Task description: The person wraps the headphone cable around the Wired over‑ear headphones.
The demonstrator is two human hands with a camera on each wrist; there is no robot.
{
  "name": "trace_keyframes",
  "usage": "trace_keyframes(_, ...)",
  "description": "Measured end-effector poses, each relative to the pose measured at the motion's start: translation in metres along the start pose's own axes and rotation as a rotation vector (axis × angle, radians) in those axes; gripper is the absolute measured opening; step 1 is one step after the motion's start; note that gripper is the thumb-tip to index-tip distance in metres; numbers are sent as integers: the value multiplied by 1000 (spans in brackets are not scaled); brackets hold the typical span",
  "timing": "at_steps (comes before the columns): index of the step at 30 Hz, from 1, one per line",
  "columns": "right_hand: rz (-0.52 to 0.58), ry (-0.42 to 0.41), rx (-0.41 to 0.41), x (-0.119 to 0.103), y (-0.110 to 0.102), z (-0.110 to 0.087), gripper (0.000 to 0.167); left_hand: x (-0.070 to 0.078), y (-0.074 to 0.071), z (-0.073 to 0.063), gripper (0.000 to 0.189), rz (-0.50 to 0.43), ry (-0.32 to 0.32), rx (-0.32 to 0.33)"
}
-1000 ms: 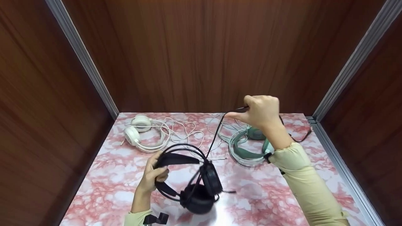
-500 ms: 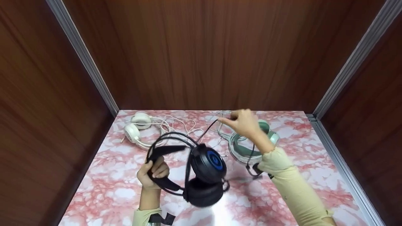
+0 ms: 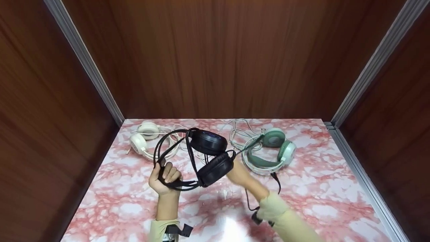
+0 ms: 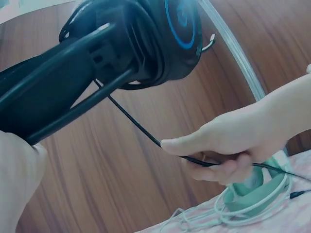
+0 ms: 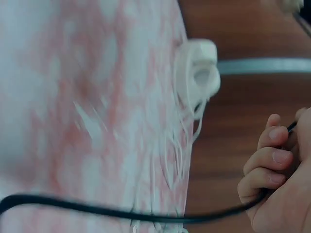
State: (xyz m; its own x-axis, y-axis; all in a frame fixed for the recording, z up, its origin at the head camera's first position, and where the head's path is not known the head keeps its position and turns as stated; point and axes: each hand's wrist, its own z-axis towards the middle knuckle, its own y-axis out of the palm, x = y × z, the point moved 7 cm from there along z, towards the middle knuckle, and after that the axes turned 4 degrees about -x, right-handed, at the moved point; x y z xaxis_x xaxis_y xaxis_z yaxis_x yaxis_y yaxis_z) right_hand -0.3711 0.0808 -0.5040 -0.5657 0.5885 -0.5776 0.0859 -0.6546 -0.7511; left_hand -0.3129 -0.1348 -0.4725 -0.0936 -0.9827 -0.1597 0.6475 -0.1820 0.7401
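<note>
Black over-ear headphones (image 3: pixel 215 169) are held up above the table, tilted, with the ear cups toward the right. My left hand (image 3: pixel 166 178) grips them by the headband, fingers curled round it. A blue ring marks one black ear cup (image 4: pixel 180 24) in the left wrist view. My right hand (image 4: pixel 228 145) holds the black cable (image 4: pixel 133 119) in curled fingers, a short way from the cups. In the head view the right hand is partly hidden behind an ear cup. The cable's loose end (image 3: pixel 248 201) hangs down beside the right forearm.
White headphones (image 3: pixel 138 143) with a tangled white cable lie at the back left of the marbled table (image 3: pixel 127 208). Green and white headphones (image 3: pixel 265 161) with their cable lie at the back right. Brown wood panels (image 3: pixel 215 60) wall in the table's back and sides.
My right hand has come down and left, along the cable toward the ear cups. My left hand has raised and turned the headphones, bringing the cups up.
</note>
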Motion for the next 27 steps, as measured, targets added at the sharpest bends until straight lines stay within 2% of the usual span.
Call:
trace_keyframes(3,-15,31,-35,-14,9,-15,24,5,-6,-2,17,45,43,48)
trace_keyframes(6,-45,-19,-46,-34,6,-27,36,10,-12,-5,21,105,71,104)
trace_keyframes(10,-114,-97,-68,-52,-12,-39,36,14,-23,-7,29,231,102,221)
trace_keyframes(13,-146,-93,-98,-58,-30,-45,32,18,-33,-8,36,369,139,367)
trace_keyframes(16,-161,-84,-144,-64,-40,-51,28,24,-40,-10,42,562,187,544)
trace_keyframes(18,-166,-90,-201,-70,-38,-57,24,28,-43,-12,44,703,213,651)
trace_keyframes(20,-179,-98,-265,-76,-29,-62,19,29,-44,-13,45,825,230,729)
trace_keyframes(23,-252,-152,-278,-84,-15,-67,17,28,-45,-15,47,922,248,787)
trace_keyframes(27,-322,-232,-215,-93,-13,-70,16,27,-45,-21,47,987,291,794)
